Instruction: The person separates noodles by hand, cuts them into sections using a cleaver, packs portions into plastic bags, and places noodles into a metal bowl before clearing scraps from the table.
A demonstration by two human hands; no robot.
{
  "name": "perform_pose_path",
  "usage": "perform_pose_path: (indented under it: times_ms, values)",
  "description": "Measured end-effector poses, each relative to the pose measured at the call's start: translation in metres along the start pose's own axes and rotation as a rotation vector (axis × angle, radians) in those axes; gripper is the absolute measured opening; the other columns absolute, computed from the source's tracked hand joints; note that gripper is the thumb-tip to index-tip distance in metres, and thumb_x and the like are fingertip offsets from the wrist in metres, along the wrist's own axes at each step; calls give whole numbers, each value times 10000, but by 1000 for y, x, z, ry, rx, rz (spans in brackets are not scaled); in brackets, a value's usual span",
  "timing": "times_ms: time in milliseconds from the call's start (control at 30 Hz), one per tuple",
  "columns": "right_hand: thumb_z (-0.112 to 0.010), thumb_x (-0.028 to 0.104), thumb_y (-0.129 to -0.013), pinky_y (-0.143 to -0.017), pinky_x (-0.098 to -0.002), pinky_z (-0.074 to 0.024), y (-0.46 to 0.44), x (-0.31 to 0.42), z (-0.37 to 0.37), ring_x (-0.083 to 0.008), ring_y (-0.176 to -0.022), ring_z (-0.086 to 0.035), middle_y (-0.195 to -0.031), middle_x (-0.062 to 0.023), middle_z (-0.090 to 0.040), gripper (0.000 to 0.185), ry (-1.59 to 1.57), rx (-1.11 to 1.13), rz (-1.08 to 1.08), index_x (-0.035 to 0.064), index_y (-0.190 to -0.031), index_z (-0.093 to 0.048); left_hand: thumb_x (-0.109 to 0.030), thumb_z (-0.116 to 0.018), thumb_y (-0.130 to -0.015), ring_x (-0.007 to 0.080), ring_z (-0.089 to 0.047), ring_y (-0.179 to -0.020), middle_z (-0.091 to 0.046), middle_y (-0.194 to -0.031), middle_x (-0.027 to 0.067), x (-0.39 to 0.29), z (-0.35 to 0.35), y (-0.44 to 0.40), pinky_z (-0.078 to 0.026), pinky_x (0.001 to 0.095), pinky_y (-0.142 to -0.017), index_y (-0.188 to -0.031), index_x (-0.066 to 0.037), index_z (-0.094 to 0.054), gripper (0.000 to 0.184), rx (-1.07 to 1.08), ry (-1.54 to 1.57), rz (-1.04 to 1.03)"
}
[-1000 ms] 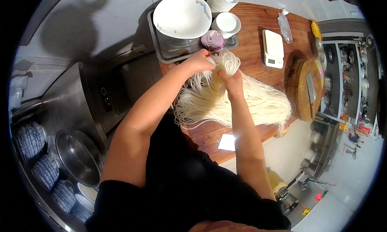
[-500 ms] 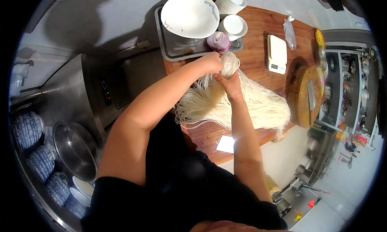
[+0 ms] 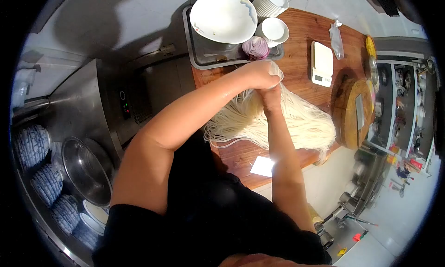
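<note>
A big heap of long, pale noodles lies spread over the wooden table. My left hand is closed around the gathered top of the noodles, with a small loop of strands showing past its fingers. Just below it, my right hand grips the same bundle, its fingers mostly hidden behind the wrist and strands. From the hands the strands fan out to both sides. A cut red onion sits on the tray edge just beyond my left hand.
A dark tray bears a large white bowl; stacked small white bowls stand beside it. Farther right are a kitchen scale, a plastic bag and a round chopping block with a cleaver. A white card lies near the front edge.
My left hand has turned and closed over the noodle loop that stood visible between both hands. My right hand stays on the bundle. The view has shifted slightly.
</note>
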State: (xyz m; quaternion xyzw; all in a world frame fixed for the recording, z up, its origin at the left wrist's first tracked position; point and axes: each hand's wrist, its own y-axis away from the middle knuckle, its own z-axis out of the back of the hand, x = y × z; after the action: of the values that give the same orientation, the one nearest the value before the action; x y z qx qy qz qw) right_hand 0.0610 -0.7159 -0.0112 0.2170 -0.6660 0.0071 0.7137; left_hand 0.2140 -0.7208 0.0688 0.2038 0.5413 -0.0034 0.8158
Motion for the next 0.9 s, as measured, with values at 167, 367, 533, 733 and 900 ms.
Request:
perform_pose_path:
  times_ms: [167, 367, 533, 733, 900]
  values:
    - [-605, -6, -768, -840, -325, -471, -3, 3, 35, -206, -1001, -570, -1133, -90, -574, 499, -310, -56, -134, 10, -1243, -452, -307, -590, -845, 230, -621, -889, -628, -1026, 188, 26, -15, 1, -484, 321, -761, -1174, 40, -523, 483, -367, 204, -56]
    - [-566, -2, -743, -966, -413, -435, 15, 10, 62, -289, -1127, -518, -1223, -149, -519, 580, -468, -43, -81, 3, -1294, -384, -116, -620, -809, 276, -599, -856, -581, -899, 145, 129, -43, 32, -484, 326, -780, -1108, -19, -545, 323, -554, 130, -44]
    - [-570, -5, -740, -959, -417, -438, 18, 14, 59, -286, -1111, -528, -1201, -145, -535, 555, -516, -46, -95, -7, -1271, -410, -163, -700, -751, 296, -545, -949, -510, -1072, 170, 129, -65, 64, -458, 374, -830, -1215, -42, -476, 530, -304, 45, -114]
    - [-578, -7, -739, -945, -403, -447, 15, 16, 57, -271, -1075, -548, -1154, -135, -566, 505, -507, -56, -101, -8, -1229, -456, -247, -774, -648, 347, -472, -1096, -448, -1168, 173, 105, -78, 57, -415, 443, -897, -1276, -40, -426, 747, -403, -472, -78]
    - [-591, -57, -725, -919, -367, -449, 17, 21, 54, -243, -1039, -565, -1114, -108, -587, 485, -525, -52, -95, 9, -1194, -484, -254, -787, -597, 349, -415, -1181, -419, -1255, 188, 105, -80, 36, -367, 453, -963, -1234, -3, -465, 757, -441, -561, -163]
